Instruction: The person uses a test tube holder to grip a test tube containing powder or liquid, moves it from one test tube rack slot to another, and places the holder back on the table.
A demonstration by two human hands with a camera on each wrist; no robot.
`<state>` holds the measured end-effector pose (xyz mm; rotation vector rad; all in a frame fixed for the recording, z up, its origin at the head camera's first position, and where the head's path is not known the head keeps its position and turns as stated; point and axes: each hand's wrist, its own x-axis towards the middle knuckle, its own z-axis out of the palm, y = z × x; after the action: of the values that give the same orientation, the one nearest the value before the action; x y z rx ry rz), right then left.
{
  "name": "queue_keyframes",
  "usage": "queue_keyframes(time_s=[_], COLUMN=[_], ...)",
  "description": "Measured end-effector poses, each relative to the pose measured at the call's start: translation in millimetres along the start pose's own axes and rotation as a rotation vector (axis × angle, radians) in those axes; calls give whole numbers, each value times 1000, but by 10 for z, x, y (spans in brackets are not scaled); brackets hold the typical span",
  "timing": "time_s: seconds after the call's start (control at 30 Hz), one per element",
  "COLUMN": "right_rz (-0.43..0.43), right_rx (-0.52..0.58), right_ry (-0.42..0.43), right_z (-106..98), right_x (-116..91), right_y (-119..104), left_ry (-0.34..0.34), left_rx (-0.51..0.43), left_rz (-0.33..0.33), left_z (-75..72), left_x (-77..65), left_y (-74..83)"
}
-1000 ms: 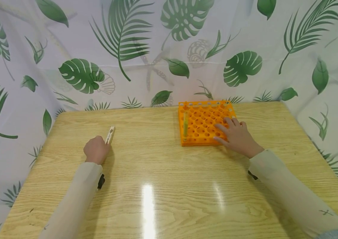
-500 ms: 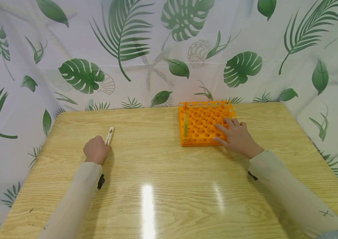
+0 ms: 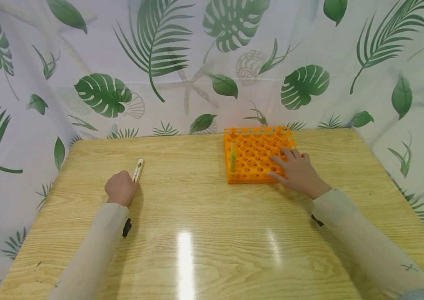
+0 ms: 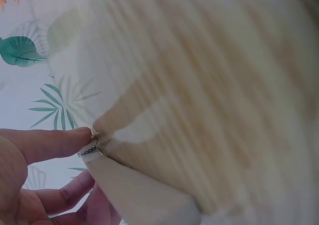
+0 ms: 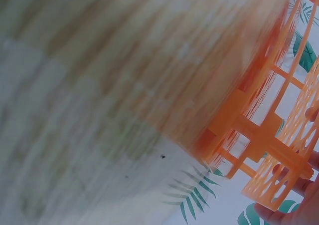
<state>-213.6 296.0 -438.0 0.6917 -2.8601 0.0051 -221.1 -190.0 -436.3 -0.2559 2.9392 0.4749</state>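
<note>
My left hand (image 3: pixel 120 188) pinches a wooden test tube clamp (image 3: pixel 139 166), whose far end points away over the table. In the left wrist view the thumb sits beside the clamp's metal spring (image 4: pixel 88 151), and its pale wooden body (image 4: pixel 144 190) extends toward the camera. My right hand (image 3: pixel 301 171) rests with spread fingers on the right part of an orange test tube rack (image 3: pixel 253 180). In the right wrist view the rack's open side frame (image 5: pixel 254 135) stands beside the fingers. A tube with yellow-green contents (image 3: pixel 233 159) runs along the rack's left side.
A clear, thin rod-like piece (image 3: pixel 258 132) spans the rack's back row. The rack stands near the rear edge of the wooden table (image 3: pixel 212 216), close to a leaf-print curtain (image 3: pixel 182 50). Glare streaks mark the tabletop's front.
</note>
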Motion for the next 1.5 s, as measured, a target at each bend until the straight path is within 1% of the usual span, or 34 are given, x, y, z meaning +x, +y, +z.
queue_keyframes(time_s=[0.4,0.6,0.7,0.77,0.87,0.93,1.03,1.17,1.27,1.37,1.5], right_rz=[-10,-9,-7,-5,1,8,22,36,40,52,77], right_rx=[1,11,13,9,7,7,17,16,5,9,21], right_ry=[5,-7,-14,-20,-35,-49,-73,-96,-98,-106,-124], right_z=[-11,-31,-29,-31,-42,-55,-82,-120,-157,-198,-242], right_x=[35,62,70,71,69,66,60,61,62,55,41], right_y=[-3,-2,9,19,30,30,23,8,-9,-33,-72], left_ry=[-31,-41,-54,-50,-26,-5,8,33,85,152,215], left_rx=[24,53,48,40,28,25,32,61,66,55,46], left_rz=[-7,-23,-30,-27,-10,10,55,136,209,282,354], left_z=[-8,-25,-35,-40,-44,-46,-66,-101,-109,-109,-133], left_x=[-7,-12,-23,-30,-44,-52,-72,-124,-186,-264,-376], left_y=[2,19,43,62,87,106,162,280,386,498,652])
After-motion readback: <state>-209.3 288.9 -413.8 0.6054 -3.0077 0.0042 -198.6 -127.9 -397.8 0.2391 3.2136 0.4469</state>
